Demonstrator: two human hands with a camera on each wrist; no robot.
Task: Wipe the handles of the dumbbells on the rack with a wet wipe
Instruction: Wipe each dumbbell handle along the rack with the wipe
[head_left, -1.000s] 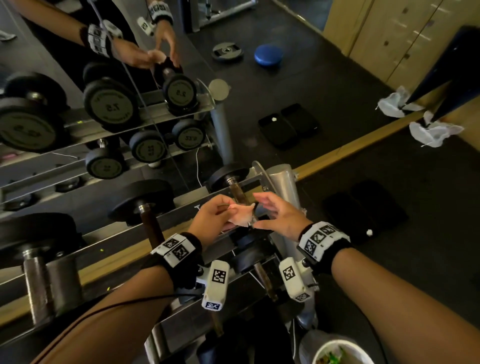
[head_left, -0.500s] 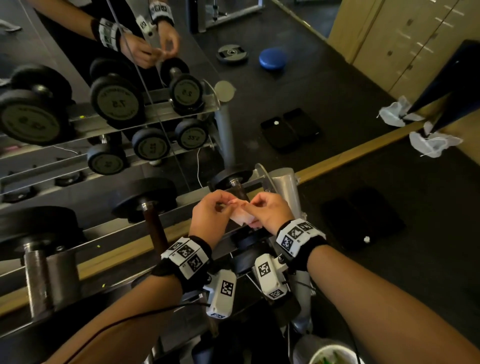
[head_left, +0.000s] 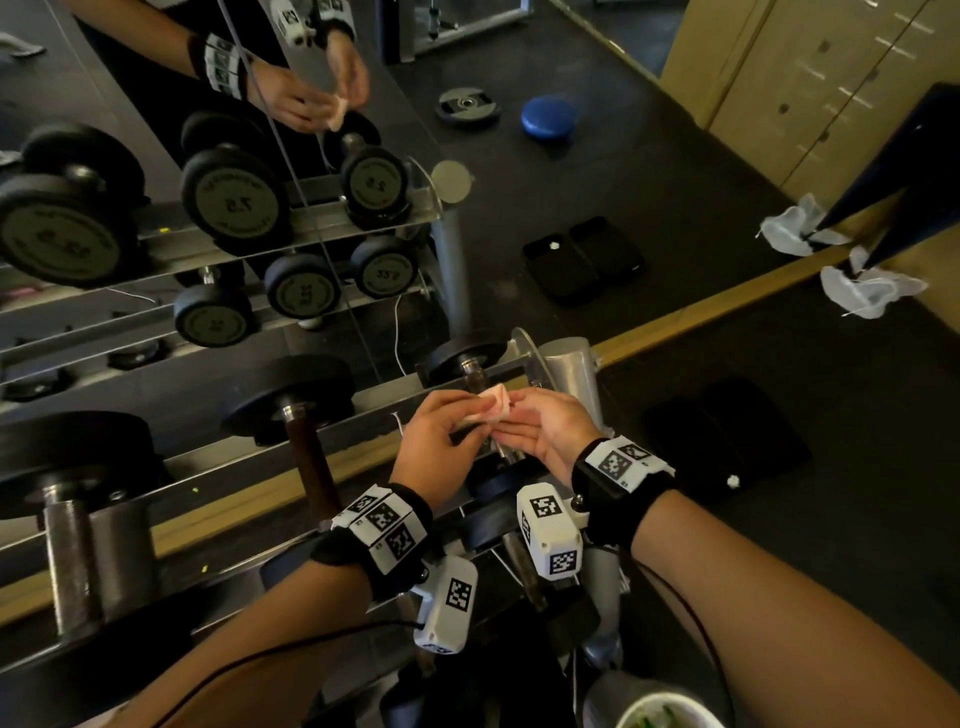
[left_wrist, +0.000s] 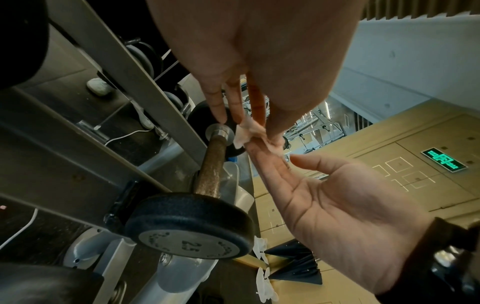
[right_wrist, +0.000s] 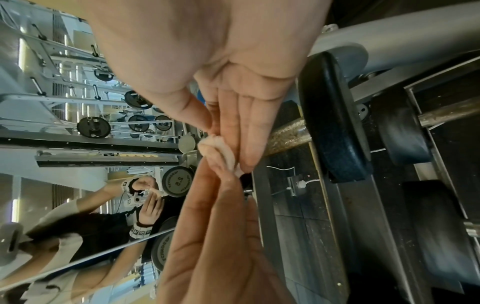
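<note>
A small crumpled wet wipe (head_left: 491, 408) (left_wrist: 246, 133) (right_wrist: 218, 150) is held between both hands, just above the rightmost dumbbell's handle. My left hand (head_left: 441, 431) (left_wrist: 233, 98) pinches its left end with thumb and fingertips. My right hand (head_left: 550, 426) (right_wrist: 233, 115) pinches the other end, fingers mostly straight. That 2.5 dumbbell (left_wrist: 189, 226) lies on the rack rail (head_left: 218, 467), its rusty brown handle (left_wrist: 210, 168) (right_wrist: 288, 133) bare beneath the wipe. A larger dumbbell with a brown handle (head_left: 311, 467) lies to the left, and a big one with a steel handle (head_left: 72, 545) lies farther left.
A mirror (head_left: 156, 338) behind the rack reflects the dumbbells and my hands. The rack's grey end post (head_left: 571, 364) stands just right of my hands. A black case (head_left: 727, 441) and crumpled white wipes (head_left: 872, 291) lie on the floor to the right. A white cup (head_left: 670, 717) sits at the bottom edge.
My right hand has closed in from beside the wipe and now pinches it together with the left. The wipe is bunched smaller and sits slightly higher over the handle.
</note>
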